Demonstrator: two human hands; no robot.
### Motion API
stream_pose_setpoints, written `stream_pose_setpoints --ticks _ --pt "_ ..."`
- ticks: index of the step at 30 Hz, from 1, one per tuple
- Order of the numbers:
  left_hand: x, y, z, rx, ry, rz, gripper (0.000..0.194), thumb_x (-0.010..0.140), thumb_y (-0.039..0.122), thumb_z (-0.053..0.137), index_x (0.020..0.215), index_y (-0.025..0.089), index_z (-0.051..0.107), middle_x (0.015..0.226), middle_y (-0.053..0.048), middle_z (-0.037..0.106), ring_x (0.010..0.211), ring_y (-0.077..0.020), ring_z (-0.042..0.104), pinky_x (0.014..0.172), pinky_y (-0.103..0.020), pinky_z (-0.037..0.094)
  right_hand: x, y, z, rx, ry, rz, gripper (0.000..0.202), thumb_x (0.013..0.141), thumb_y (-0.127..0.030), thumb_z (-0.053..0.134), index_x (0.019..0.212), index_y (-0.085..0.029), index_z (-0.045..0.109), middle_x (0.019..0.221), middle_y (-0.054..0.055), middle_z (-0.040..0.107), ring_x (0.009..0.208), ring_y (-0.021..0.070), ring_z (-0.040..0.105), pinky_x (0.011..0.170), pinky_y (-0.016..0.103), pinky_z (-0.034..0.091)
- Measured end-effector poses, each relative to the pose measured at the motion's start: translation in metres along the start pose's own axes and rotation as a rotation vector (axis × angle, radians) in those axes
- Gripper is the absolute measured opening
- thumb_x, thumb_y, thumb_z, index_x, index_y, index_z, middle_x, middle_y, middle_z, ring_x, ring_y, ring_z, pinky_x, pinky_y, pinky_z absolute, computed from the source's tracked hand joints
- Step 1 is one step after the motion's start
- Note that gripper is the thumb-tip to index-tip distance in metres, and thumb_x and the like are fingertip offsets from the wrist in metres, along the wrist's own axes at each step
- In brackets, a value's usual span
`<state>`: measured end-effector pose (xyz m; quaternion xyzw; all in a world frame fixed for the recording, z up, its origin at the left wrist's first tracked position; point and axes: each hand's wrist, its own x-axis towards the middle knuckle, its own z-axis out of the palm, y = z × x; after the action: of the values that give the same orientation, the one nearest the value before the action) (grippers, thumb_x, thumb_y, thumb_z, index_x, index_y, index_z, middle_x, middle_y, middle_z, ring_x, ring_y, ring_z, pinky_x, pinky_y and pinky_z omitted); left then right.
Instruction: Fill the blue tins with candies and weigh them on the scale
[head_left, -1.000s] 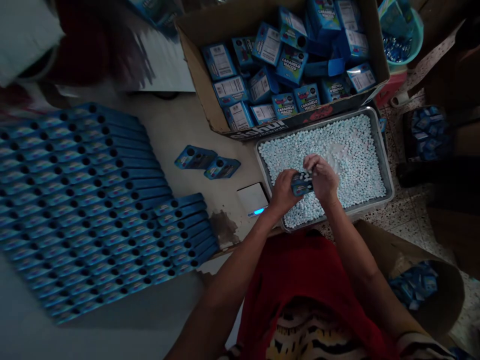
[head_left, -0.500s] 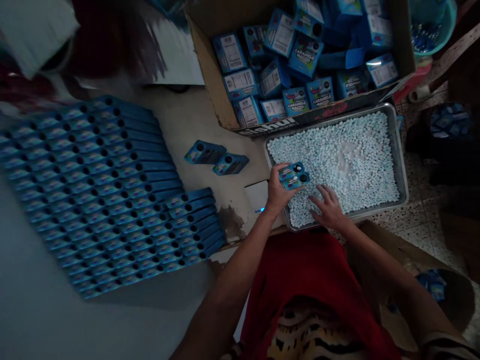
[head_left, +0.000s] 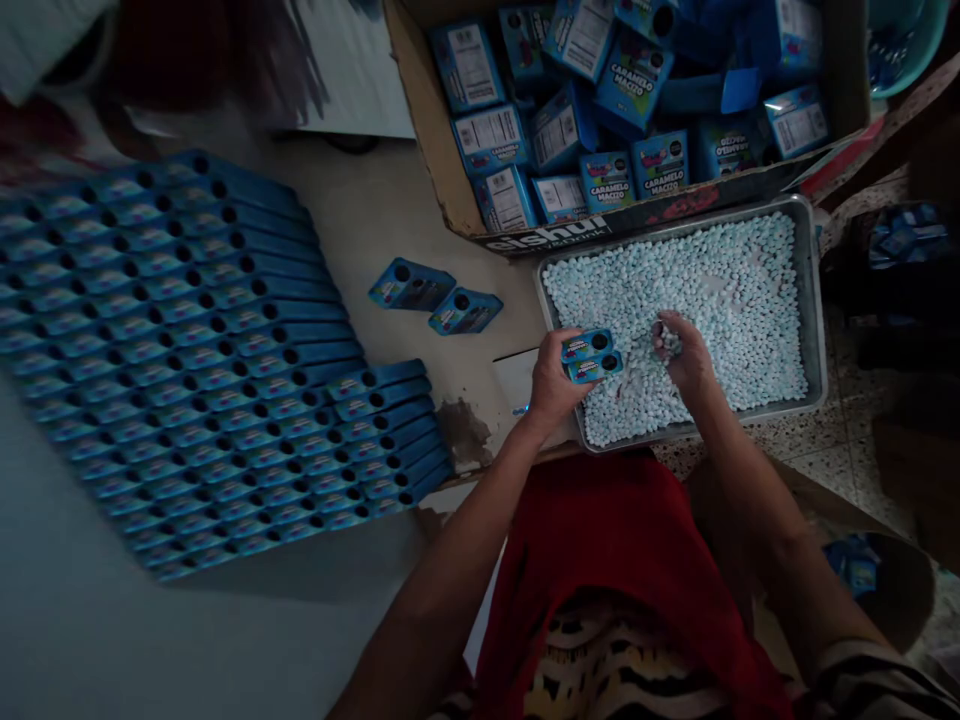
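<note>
Two small blue boxes with round dark holes are gripped side by side in my left hand, over the left edge of a metal tray. Small pale blue and white candies fill this tray. My right hand is above the candies, just right of the boxes, its fingers curled round a small handful of them. Two more blue boxes lie on the table left of the tray, touching or nearly so.
Rows of blue boxes stand packed at the left. A cardboard carton of loose blue boxes sits behind the tray. Near my left wrist is a flat pale device with a blue light. A turquoise tub is at top right.
My right hand has moved right and up over the tray; its spread fingers have closed round some candies. My left hand still holds the two boxes. The view has shifted slightly.
</note>
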<state>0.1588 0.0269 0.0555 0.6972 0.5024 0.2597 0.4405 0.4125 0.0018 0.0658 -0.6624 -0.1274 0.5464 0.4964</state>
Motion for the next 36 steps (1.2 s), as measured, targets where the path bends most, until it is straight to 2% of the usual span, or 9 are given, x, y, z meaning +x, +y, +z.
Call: stream_pose_setpoints --ticks 3,5,9,13,18,26,31,33,36 --pt "-0.004 0.002 0.003 -0.002 -0.015 0.003 0.076 0.071 0.016 0.093 0.136 0.030 0.057 0.136 -0.009 0.069 0.126 -0.0310 0.072 0.110 -0.047 0.061 -0.031 -0.020 0.018 0.461 -0.172 0.066 0.039 0.073 -0.054 0.085 0.090 -0.025 0.066 0.085 0.002 0.067 0.072 0.0171 0.060 0.058 0.028 0.045" --pt "-0.005 0.003 0.004 -0.010 -0.023 0.015 0.075 0.073 0.015 0.092 0.137 0.030 0.057 0.137 -0.009 0.069 0.125 -0.0304 0.073 0.108 -0.047 0.062 -0.049 -0.030 0.033 0.599 -0.212 0.002 0.038 0.074 -0.053 0.088 0.084 -0.026 0.064 0.083 0.002 0.065 0.073 0.0180 0.059 0.062 0.030 0.049" --pt "-0.005 0.005 0.004 -0.012 -0.021 0.025 0.073 0.074 0.017 0.092 0.137 0.031 0.057 0.136 -0.008 0.068 0.125 -0.0313 0.071 0.108 -0.049 0.061 -0.069 -0.039 0.059 0.609 -0.232 -0.148 0.040 0.080 -0.057 0.088 0.077 -0.027 0.062 0.075 0.000 0.057 0.072 0.0192 0.055 0.072 0.035 0.053" --pt "-0.005 0.009 0.005 0.022 -0.013 0.038 0.070 0.076 0.025 0.095 0.134 0.031 0.057 0.132 -0.008 0.069 0.124 -0.0314 0.070 0.105 -0.049 0.061 -0.070 -0.036 0.072 0.560 -0.215 -0.214 0.047 0.084 -0.062 0.084 0.069 -0.027 0.057 0.065 -0.001 0.043 0.066 0.0189 0.047 0.071 0.036 0.047" --pt "-0.008 0.012 0.003 0.067 -0.043 0.100 0.069 0.072 0.026 0.096 0.130 0.029 0.058 0.125 -0.007 0.069 0.120 -0.0324 0.070 0.101 -0.049 0.060 -0.062 -0.031 0.077 0.476 -0.198 -0.291 0.053 0.092 -0.066 0.074 0.064 -0.027 0.053 0.059 -0.001 0.036 0.060 0.0184 0.039 0.067 0.036 0.042" --pt "-0.008 0.018 -0.003 0.146 -0.104 0.093 0.077 0.062 0.022 0.100 0.127 0.029 0.059 0.123 -0.007 0.069 0.114 -0.0339 0.069 0.096 -0.048 0.059 -0.069 -0.026 0.080 0.373 -0.223 -0.357 0.048 0.093 -0.063 0.068 0.063 -0.026 0.061 0.072 0.004 0.049 0.076 0.0231 0.052 0.081 0.040 0.048" --pt "-0.008 0.025 0.001 0.182 -0.104 0.111 0.074 0.065 0.020 0.098 0.127 0.028 0.059 0.123 -0.008 0.070 0.116 -0.0358 0.069 0.099 -0.051 0.059 -0.076 -0.027 0.077 0.362 -0.209 -0.372 0.041 0.091 -0.058 0.068 0.064 -0.027 0.068 0.072 0.006 0.056 0.080 0.0256 0.058 0.088 0.043 0.052" --pt "-0.009 0.027 0.003 0.182 -0.073 0.121 0.070 0.068 0.016 0.095 0.128 0.027 0.060 0.126 -0.009 0.070 0.120 -0.0359 0.068 0.104 -0.052 0.059 -0.080 -0.026 0.073 0.349 -0.258 -0.374 0.039 0.093 -0.059 0.066 0.072 -0.027 0.073 0.080 0.008 0.065 0.090 0.0285 0.066 0.099 0.047 0.055" --pt "-0.008 0.024 0.006 0.133 0.046 0.113 0.069 0.073 0.012 0.090 0.132 0.028 0.060 0.135 -0.010 0.068 0.130 -0.0357 0.066 0.113 -0.054 0.057 -0.082 -0.017 0.049 0.279 -0.266 -0.410 0.047 0.103 -0.064 0.050 0.093 -0.027 0.077 0.109 0.012 0.077 0.122 0.0332 0.072 0.121 0.056 0.049"
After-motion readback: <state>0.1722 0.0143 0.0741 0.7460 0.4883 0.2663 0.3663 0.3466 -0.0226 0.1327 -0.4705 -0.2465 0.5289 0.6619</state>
